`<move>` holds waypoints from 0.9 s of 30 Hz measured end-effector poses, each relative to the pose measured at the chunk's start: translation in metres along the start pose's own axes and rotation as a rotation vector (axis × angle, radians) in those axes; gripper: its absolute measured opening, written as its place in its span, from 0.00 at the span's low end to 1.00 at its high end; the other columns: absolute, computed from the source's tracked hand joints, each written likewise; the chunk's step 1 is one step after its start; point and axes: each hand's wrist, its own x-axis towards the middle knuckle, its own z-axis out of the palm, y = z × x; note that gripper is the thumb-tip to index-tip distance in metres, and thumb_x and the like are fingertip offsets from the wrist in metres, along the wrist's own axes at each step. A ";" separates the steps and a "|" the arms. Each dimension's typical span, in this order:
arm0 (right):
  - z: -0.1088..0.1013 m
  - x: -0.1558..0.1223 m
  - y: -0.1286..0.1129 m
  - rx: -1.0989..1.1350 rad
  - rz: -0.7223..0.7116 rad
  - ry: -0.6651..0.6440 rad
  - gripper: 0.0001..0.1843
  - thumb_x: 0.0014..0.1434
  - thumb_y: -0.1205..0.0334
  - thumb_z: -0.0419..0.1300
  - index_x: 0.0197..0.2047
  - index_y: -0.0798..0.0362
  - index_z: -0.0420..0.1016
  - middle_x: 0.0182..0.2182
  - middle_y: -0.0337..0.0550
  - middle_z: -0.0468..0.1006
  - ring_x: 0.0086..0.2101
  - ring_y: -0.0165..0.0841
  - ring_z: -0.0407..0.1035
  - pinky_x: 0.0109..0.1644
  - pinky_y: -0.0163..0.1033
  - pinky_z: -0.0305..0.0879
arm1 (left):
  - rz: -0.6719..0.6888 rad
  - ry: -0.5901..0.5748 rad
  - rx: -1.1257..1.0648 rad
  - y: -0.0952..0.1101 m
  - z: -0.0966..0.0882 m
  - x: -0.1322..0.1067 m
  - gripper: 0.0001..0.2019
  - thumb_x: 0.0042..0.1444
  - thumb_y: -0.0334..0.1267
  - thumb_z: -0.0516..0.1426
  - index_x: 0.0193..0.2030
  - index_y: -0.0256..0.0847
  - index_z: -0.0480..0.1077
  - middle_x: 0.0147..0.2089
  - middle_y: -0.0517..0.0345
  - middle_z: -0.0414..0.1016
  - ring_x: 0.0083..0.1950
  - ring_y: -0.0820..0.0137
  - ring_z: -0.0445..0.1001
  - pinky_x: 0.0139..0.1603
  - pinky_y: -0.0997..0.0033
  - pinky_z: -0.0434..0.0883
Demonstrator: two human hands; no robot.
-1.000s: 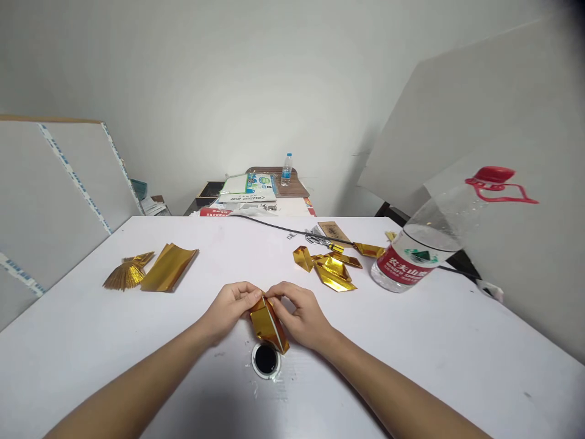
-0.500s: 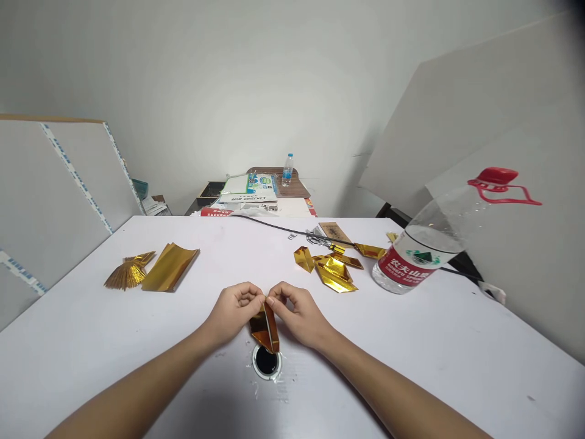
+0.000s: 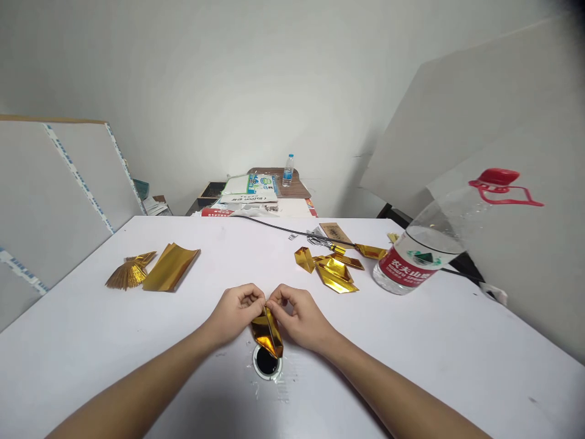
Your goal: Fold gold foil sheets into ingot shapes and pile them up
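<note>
A folded piece of shiny gold foil paper point(image 3: 266, 332) hangs between my hands, its far end pinched by both. My left hand point(image 3: 238, 311) grips it from the left with thumb and finger. From the right, my right hand point(image 3: 295, 312) pinches the same end, the fingertips of both hands nearly touching. A seam runs down the middle of the folded paper. Its lower tip overlaps the edge of a round black hole with a white ring point(image 3: 267, 363) in the table.
A stack of gold paper sheets point(image 3: 171, 268) and a fanned gold bundle point(image 3: 130, 272) lie at left. Folded gold pieces point(image 3: 336, 274) lie at right, near a yellow-handled tool point(image 3: 337, 249) and a large water bottle point(image 3: 420, 250). A black cable point(image 3: 292, 229) crosses the back.
The folded gold paper has tilted slightly, its lower tip shifting a little right and down, and its centre gap looks narrower. Both hands keep their pinch in nearly the same place.
</note>
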 end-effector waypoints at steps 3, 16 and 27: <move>-0.001 0.001 0.001 0.037 0.058 -0.021 0.20 0.65 0.46 0.60 0.34 0.56 0.73 0.29 0.41 0.75 0.31 0.27 0.65 0.35 0.32 0.59 | 0.015 -0.013 0.014 0.001 0.000 0.001 0.17 0.59 0.51 0.61 0.35 0.36 0.73 0.32 0.59 0.72 0.33 0.76 0.67 0.35 0.79 0.64; -0.009 0.014 0.023 0.588 0.075 0.052 0.32 0.57 0.36 0.69 0.45 0.51 0.60 0.35 0.40 0.77 0.39 0.35 0.78 0.48 0.41 0.71 | -0.059 0.321 -0.335 -0.004 -0.018 0.012 0.27 0.50 0.59 0.68 0.40 0.37 0.68 0.27 0.56 0.77 0.24 0.73 0.73 0.28 0.75 0.70; -0.013 0.013 0.029 0.325 -0.011 0.229 0.25 0.59 0.38 0.67 0.40 0.55 0.75 0.36 0.46 0.80 0.37 0.33 0.75 0.45 0.39 0.73 | -0.050 0.212 -0.277 -0.005 -0.015 0.010 0.30 0.50 0.63 0.67 0.43 0.39 0.63 0.26 0.55 0.79 0.22 0.70 0.75 0.25 0.74 0.72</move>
